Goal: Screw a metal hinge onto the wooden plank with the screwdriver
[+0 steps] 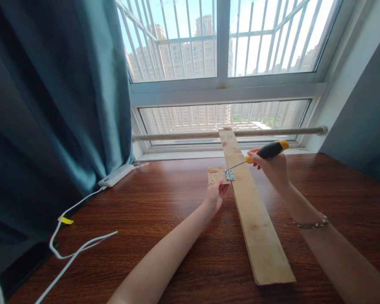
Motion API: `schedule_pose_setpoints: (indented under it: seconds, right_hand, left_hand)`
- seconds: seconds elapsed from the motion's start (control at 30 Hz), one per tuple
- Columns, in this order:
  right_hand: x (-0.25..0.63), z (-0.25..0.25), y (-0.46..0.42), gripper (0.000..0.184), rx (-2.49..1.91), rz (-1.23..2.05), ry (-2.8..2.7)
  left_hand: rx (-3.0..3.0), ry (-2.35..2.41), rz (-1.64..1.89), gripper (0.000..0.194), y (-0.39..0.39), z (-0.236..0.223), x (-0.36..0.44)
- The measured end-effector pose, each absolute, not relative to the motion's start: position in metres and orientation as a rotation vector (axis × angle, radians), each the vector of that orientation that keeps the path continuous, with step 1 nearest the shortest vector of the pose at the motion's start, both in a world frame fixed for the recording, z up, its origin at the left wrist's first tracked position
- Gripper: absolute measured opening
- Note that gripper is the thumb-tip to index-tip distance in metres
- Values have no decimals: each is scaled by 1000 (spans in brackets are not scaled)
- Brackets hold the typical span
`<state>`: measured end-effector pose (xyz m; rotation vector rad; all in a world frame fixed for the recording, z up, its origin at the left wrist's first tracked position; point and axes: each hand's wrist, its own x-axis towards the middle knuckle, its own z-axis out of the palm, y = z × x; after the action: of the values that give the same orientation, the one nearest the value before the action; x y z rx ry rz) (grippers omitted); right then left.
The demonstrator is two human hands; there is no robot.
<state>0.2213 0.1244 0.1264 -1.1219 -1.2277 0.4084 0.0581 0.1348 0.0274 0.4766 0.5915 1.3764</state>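
A long wooden board [256, 211] lies on the table, its far end reaching the rail by the window. Against its left side sits a small wooden block [213, 174], and a metal hinge [229, 175] spans the two. My left hand [215, 195] is closed on the near edge of the block, just below the hinge. In my right hand [267, 162] is a screwdriver [269, 149] with a black and yellow handle, gripped near the front of the handle. Its shaft slants down to the left, with the tip at the hinge's upper left. Any screw under the tip is too small to make out.
A white power strip [116, 175] with a white cable [55, 232] and a yellow tag [66, 220] lies on the left of the brown table [164, 190]. A blue curtain [82, 84] hangs there. A metal rail [183, 135] crosses before the barred window.
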Motion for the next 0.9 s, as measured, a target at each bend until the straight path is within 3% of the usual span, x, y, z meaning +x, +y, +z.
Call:
schedule_pose_setpoints:
  seconds: [0.1, 0.3, 0.47, 0.57, 0.7, 0.9]
  right_hand:
    - [219, 123, 129, 26, -1071, 454, -1156]
    - [232, 125, 130, 43, -835, 960, -1027]
    - [248, 139, 120, 47, -783, 1211, -1129]
    - [249, 141, 115, 44, -830, 1180, -1175]
    - [239, 133, 116, 29, -984, 898, -1212]
    - [223, 115, 125, 28, -1031, 672, -1095]
  left_hand:
    - [475, 604, 1377, 23, 135, 28, 58]
    - [468, 618, 1377, 21, 134, 30, 58]
    - [500, 621, 1389, 17, 132, 31, 58]
    - [503, 630, 1395, 20, 132, 32, 58]
    - [499, 644, 1374, 18, 132, 30, 58]
    - [486, 646, 1359, 18, 133, 29, 57]
